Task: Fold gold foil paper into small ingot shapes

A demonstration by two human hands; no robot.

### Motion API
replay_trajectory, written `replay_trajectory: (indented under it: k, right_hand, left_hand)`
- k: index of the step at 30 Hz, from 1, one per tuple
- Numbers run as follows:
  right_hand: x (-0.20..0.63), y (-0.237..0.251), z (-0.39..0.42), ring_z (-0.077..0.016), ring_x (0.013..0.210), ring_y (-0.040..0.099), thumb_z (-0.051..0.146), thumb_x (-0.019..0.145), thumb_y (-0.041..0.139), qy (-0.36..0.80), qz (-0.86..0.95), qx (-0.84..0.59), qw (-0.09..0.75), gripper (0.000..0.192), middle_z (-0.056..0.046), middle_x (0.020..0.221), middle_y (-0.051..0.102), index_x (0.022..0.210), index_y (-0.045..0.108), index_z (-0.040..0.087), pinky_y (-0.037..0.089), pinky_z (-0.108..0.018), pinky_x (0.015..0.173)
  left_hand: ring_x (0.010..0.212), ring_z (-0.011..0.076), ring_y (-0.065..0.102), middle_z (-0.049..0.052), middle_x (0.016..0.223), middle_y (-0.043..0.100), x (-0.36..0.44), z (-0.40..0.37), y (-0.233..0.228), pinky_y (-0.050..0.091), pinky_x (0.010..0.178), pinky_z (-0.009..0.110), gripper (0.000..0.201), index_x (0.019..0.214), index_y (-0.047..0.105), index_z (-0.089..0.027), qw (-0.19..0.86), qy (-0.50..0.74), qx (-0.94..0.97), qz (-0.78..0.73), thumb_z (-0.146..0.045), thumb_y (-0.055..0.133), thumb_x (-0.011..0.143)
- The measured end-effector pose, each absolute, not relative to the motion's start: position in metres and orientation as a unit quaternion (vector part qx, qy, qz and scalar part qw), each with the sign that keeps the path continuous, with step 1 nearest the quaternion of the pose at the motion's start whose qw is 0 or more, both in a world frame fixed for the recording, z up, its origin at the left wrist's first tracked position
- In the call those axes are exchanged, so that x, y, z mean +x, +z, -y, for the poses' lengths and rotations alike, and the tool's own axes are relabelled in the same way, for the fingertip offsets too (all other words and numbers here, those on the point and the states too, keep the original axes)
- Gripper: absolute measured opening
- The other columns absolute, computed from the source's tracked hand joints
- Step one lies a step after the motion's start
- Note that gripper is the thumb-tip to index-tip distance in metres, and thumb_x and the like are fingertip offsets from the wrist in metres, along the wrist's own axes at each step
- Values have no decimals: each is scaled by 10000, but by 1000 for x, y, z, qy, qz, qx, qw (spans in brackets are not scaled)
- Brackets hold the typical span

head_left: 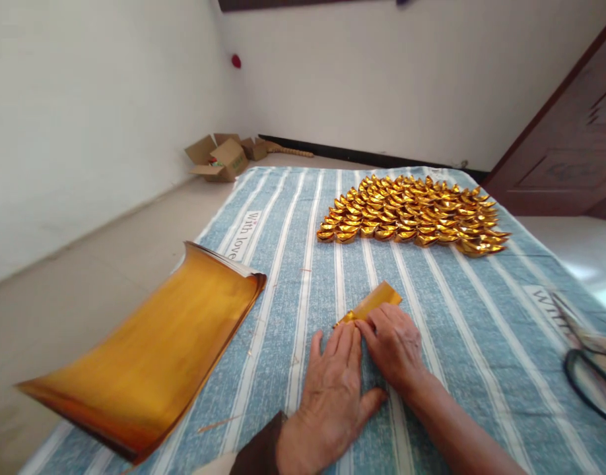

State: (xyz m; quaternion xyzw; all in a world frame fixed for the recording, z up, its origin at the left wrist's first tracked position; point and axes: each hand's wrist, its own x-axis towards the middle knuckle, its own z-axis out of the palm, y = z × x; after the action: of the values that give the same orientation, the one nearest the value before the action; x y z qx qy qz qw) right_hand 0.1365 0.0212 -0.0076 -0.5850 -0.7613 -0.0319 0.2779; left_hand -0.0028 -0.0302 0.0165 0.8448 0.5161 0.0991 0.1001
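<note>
A folded strip of gold foil paper [379,301] lies aslant on the striped cloth in front of me. My left hand [331,382] rests flat, fingers stretched forward, their tips touching the strip's near left end. Beside it, my right hand [393,340] is closed with bent fingers and thumb on the strip's near edge, partly hiding it. Further back stand rows of folded gold paper ingots [406,211], packed close together. On the left lies a stack of gold foil sheets [159,336], its corners curling up.
A blue and white striped cloth [278,277] covers the table. Black-handled scissors [590,369] lie at the right edge. Thin paper scraps [218,422] are scattered on the cloth. An open cardboard box [218,158] sits on the floor beyond, near the white wall [362,79].
</note>
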Motion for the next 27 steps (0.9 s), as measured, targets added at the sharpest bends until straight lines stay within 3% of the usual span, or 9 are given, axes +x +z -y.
replay_trajectory:
  k: [14,27]
  right_hand:
    - [148,-9,-20,-187,749,530,279,837,619,52,748,-610,257,218,-19,708,584,648,545,201,345,-289,688]
    - [155,-4,-21,-179,725,530,233,800,623,120,710,-641,265,176,-9,716,582,650,541,192,357,-285,674]
  left_hand:
    - [1304,355,380,186,1405,447,0,28,20,245,1064,630,713,1375,381,-129,121,79,836,-529,-531,594,826]
    - [1294,335,388,141,1394,468,0,28,20,219,1077,626,705,1364,413,-169,112,87,835,-532,-575,600,818]
